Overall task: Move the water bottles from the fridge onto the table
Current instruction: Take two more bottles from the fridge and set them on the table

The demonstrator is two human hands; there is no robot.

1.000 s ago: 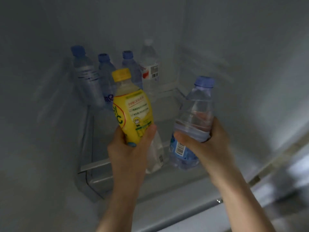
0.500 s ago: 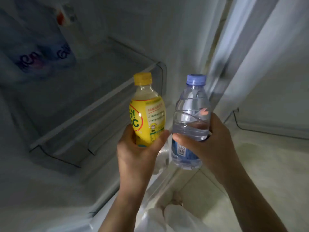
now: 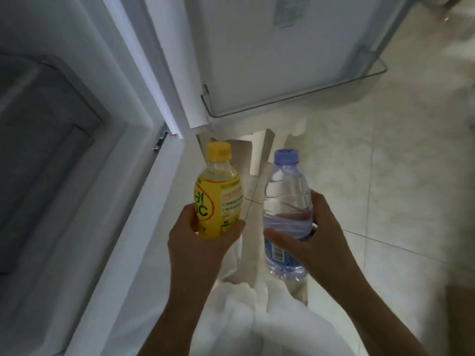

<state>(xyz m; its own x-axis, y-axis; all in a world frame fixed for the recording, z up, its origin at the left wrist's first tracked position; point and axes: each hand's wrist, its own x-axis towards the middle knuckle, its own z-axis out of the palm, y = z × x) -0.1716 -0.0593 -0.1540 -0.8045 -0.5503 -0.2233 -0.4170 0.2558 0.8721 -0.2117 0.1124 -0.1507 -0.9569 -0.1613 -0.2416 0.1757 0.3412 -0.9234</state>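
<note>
Left hand (image 3: pixel 203 242) grips a yellow-capped bottle (image 3: pixel 218 194) of pale yellow drink. Right hand (image 3: pixel 314 236) holds a blue-capped water bottle (image 3: pixel 286 209), about half full.

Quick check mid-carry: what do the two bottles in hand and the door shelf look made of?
Yellow-capped bottle: clear plastic by the look, see-through neck, glossy printed yellow wrap. Blue-capped water bottle: thin clear plastic, ribbed wall showing the water inside; blue label, likely film. Door shelf: transparent rigid plastic, probably; the floor shows through its rim.
</note>
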